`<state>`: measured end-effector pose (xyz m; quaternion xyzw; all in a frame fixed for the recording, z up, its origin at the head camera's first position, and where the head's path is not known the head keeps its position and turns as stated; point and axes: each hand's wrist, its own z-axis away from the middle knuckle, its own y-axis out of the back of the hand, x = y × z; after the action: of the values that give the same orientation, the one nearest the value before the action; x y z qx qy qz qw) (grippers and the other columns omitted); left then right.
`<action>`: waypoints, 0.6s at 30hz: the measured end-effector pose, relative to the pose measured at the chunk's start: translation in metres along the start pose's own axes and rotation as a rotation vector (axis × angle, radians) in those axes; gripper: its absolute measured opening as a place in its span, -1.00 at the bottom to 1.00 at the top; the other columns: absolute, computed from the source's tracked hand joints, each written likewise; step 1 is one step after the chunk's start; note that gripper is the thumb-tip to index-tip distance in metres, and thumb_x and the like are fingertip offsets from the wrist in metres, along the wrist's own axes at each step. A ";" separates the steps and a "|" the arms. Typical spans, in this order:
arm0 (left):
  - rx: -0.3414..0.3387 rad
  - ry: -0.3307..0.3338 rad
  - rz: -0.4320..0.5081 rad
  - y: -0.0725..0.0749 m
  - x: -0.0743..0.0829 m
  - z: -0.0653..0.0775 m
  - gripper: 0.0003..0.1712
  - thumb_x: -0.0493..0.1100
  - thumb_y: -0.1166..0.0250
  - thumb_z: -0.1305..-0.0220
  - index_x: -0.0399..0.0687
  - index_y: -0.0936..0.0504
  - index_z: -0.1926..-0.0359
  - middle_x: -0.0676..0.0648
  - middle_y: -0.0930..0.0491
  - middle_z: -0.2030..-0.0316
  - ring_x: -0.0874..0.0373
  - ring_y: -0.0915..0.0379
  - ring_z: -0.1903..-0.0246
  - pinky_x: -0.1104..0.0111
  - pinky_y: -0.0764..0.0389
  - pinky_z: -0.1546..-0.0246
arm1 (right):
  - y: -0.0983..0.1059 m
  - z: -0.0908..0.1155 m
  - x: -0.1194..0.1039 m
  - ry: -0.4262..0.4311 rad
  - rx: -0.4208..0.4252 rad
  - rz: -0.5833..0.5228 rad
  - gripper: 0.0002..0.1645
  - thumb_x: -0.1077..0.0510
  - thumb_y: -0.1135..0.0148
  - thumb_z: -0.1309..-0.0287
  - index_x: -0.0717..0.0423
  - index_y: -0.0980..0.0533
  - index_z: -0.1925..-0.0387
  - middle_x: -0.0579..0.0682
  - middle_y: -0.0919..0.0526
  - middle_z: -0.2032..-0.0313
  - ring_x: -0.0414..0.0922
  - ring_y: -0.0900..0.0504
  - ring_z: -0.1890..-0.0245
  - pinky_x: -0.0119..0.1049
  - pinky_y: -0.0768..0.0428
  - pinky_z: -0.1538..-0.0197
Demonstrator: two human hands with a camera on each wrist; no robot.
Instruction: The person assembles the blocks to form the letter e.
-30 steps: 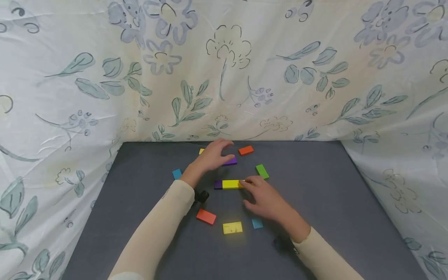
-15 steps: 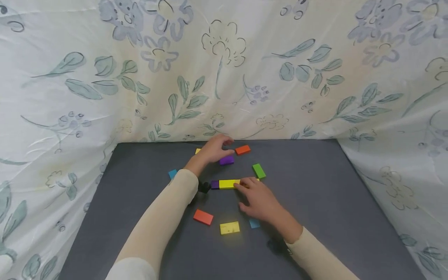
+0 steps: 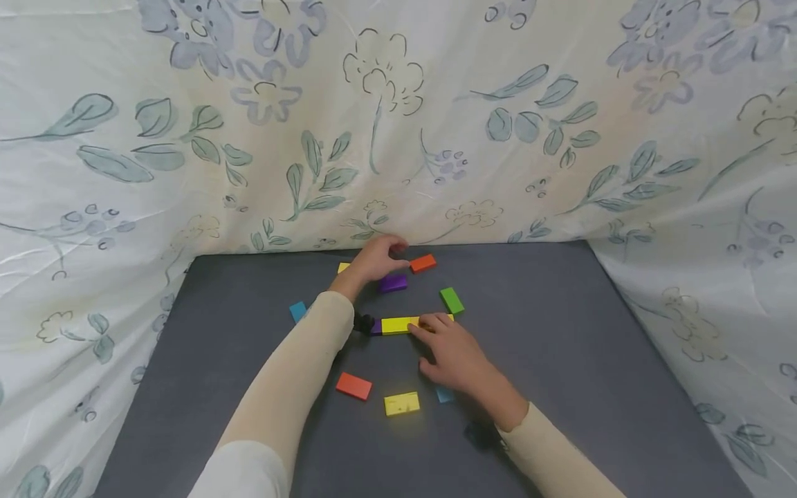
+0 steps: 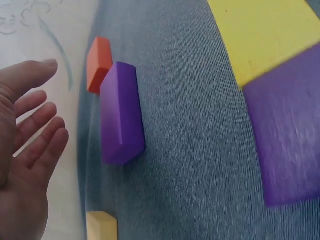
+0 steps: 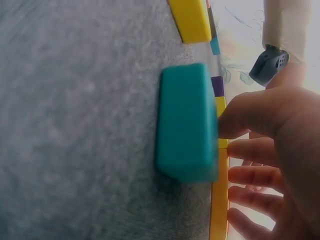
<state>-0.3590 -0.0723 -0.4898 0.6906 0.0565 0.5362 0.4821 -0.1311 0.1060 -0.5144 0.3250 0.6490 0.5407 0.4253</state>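
My left hand (image 3: 378,259) reaches over the far side of the dark table, its thumb tip at the left end of an orange-red block (image 3: 423,263). Nothing is between its loosely bent fingers in the left wrist view. Just in front of it lies a purple block (image 3: 394,283). My right hand (image 3: 457,353) is at a straight row of blocks, with its fingertips against an orange block (image 5: 219,200). A yellow block (image 3: 396,326) and a purple block (image 3: 376,328) form the row's left part. My right fingers hide some of the row.
Around the row lie a green block (image 3: 452,300), blue block (image 3: 298,312), red block (image 3: 353,386) and pale yellow block (image 3: 402,403). A teal block (image 5: 185,122) sits below my right palm. Another yellow block (image 3: 344,267) is partly behind my left wrist. Flowered cloth (image 3: 386,138) walls the table.
My left hand has moved slightly back, closer to the orange-red block, uncovering more of the purple one. My right hand stays at the row. The head view has shifted, so everything appears further left.
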 end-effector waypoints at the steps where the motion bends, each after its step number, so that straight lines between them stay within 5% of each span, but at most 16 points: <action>1: 0.002 -0.001 0.001 -0.001 0.000 -0.002 -0.46 -0.10 -0.50 -0.45 -0.15 -0.65 -0.36 -0.11 -0.66 -0.23 0.01 -0.54 -0.23 0.12 -0.51 -0.34 | 0.001 0.000 0.000 -0.001 0.002 -0.003 -0.25 -0.03 -0.45 -0.29 -0.06 -0.55 -0.50 0.03 -0.52 -0.36 0.02 -0.44 -0.36 0.00 -0.61 -0.29; 18: -0.008 0.058 0.027 -0.031 0.005 -0.022 -0.47 -0.10 -0.56 -0.40 -0.13 -0.68 -0.31 -0.06 -0.66 -0.13 0.04 -0.56 -0.13 0.16 -0.57 -0.25 | 0.005 -0.003 -0.004 -0.014 -0.010 -0.001 -0.28 -0.01 -0.44 -0.29 -0.06 -0.57 -0.48 0.00 -0.53 -0.34 0.00 -0.43 -0.36 -0.03 -0.63 -0.25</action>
<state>-0.3609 -0.0397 -0.5094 0.6733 0.0591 0.5628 0.4759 -0.1324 0.1027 -0.5086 0.3264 0.6434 0.5413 0.4319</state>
